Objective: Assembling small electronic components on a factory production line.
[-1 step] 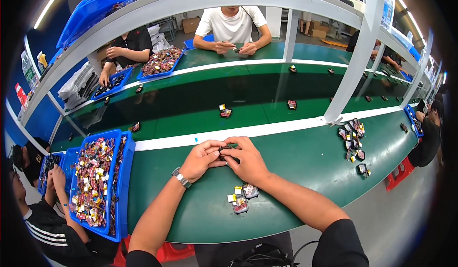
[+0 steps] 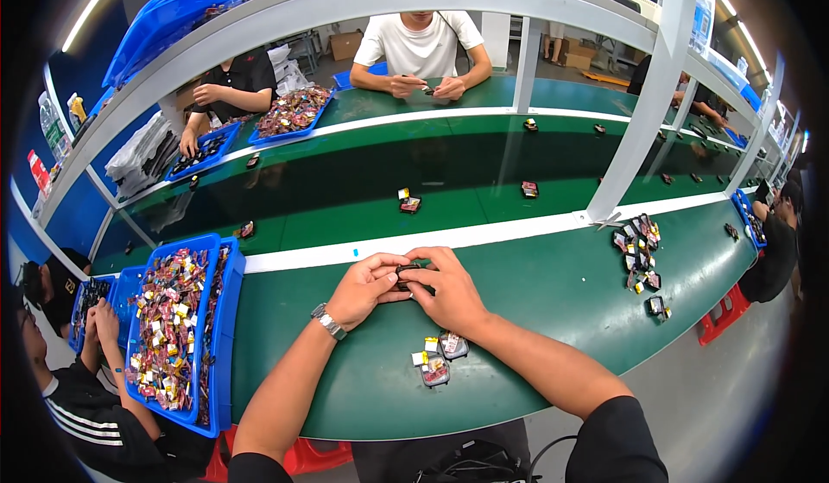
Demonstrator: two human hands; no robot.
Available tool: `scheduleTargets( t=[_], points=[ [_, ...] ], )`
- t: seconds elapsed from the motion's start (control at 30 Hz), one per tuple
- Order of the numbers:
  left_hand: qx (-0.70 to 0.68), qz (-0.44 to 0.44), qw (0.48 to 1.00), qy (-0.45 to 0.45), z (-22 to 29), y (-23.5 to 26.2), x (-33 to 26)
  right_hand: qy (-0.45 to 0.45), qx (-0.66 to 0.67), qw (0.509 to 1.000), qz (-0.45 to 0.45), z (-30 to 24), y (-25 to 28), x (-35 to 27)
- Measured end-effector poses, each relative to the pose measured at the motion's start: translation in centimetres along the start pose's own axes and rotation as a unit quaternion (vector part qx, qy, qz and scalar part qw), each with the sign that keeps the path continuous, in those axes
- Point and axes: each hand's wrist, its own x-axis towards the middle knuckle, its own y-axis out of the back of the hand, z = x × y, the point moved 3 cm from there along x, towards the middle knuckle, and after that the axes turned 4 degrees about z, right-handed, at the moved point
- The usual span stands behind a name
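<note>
At the frame's centre we are grasping a black piece (image 2: 403,270) between left hand (image 2: 358,292) and right hand (image 2: 451,294), where even, gentle fingertip pressure probably serves best.

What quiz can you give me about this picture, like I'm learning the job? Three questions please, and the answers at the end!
1. Pick one: the near person's metal watch is on which wrist?
A) left
B) right
C) both

2. True or false: the nearest heaped blue tray stands to the right of the near person's hands.

3. Look closely: what do the left hand and right hand hold together?

Key:
1. A, the left wrist.
2. False; the nearest heaped blue tray stands to their left.
3. A small dark item, partly hidden by the fingers.
</note>
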Motion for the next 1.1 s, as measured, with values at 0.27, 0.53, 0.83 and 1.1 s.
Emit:
scheduleTargets(
  t=[0.27, 0.53, 0.83, 1.1],
  points=[
    [0.000, 0.020, 1.000, -0.019, -0.2, -0.2, 0.0, 0.056, -0.041, 0.997, 0.024, -0.6, 0.2, 0.3],
    [-0.001, 0.044, 0.999, -0.025, -0.3, -0.2, 0.0, 0.083, -0.079, 0.993, 0.010, -1.2, 0.2, 0.5],
    [-0.003, 0.051, 0.997, -0.056, -0.1, -0.2, 0.1, 0.114, -0.076, 0.991, 0.007, -1.6, 0.8, 0.9],
    [-0.036, 0.023, 0.998, -0.054, -0.3, 0.0, 0.0, 0.044, 0.009, 0.999, 0.029, -0.5, 0.6, 0.5]
  ],
)
